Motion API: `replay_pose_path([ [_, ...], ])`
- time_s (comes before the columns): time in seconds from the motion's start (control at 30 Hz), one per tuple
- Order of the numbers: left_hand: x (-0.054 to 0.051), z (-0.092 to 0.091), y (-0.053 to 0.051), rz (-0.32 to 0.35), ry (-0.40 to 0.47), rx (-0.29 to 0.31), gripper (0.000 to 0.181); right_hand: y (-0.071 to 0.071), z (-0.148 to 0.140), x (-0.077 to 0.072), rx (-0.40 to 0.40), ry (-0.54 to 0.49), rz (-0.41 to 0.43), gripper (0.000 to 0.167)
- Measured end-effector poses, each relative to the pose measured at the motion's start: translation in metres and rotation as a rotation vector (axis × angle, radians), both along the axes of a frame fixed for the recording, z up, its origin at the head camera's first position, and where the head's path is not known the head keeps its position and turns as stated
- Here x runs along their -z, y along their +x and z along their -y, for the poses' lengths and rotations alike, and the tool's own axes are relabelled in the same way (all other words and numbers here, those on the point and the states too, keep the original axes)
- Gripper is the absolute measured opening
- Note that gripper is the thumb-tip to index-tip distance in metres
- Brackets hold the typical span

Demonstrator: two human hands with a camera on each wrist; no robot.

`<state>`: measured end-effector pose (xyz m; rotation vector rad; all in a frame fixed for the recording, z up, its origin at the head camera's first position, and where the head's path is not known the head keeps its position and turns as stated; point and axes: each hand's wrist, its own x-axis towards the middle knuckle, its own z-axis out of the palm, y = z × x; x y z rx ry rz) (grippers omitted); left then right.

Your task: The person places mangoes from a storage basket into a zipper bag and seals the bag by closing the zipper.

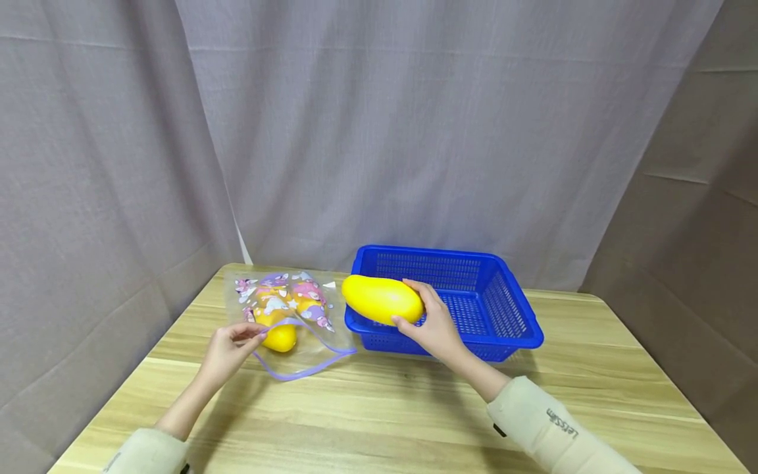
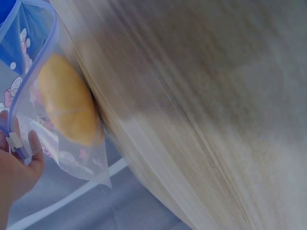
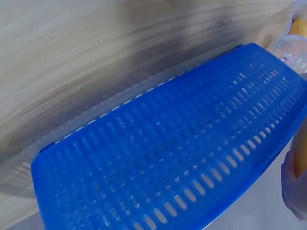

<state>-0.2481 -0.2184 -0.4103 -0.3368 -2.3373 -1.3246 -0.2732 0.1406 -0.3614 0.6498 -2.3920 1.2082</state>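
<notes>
My right hand (image 1: 435, 329) grips a large yellow mango (image 1: 379, 299) by its right end, holding it above the left side of a blue plastic basket (image 1: 512, 340). To the left, my left hand (image 1: 227, 349) pinches the purple zip edge of a clear printed zip bag (image 1: 304, 375), and the bag's mouth gapes toward me. A yellow mango (image 1: 280, 338) lies inside the bag, with more yellow-orange shapes partly hidden behind the cartoon print. In the left wrist view, a white slider (image 2: 15, 141) sits on the zip beside my fingers.
The basket and bag stand side by side toward the back of a wooden table (image 1: 355, 421). Behind the table hangs a grey curtain (image 1: 414, 131), which also runs along the left side. The basket has slotted walls and a raised rim.
</notes>
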Motion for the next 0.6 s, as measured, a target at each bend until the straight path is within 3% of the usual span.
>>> replay_pose_path([
  [0.6, 0.0, 0.002, 0.002, -0.001, 0.007, 0.016, 0.009, 0.013, 0.021, 0.006, -0.077, -0.023, -0.009, 0.063],
])
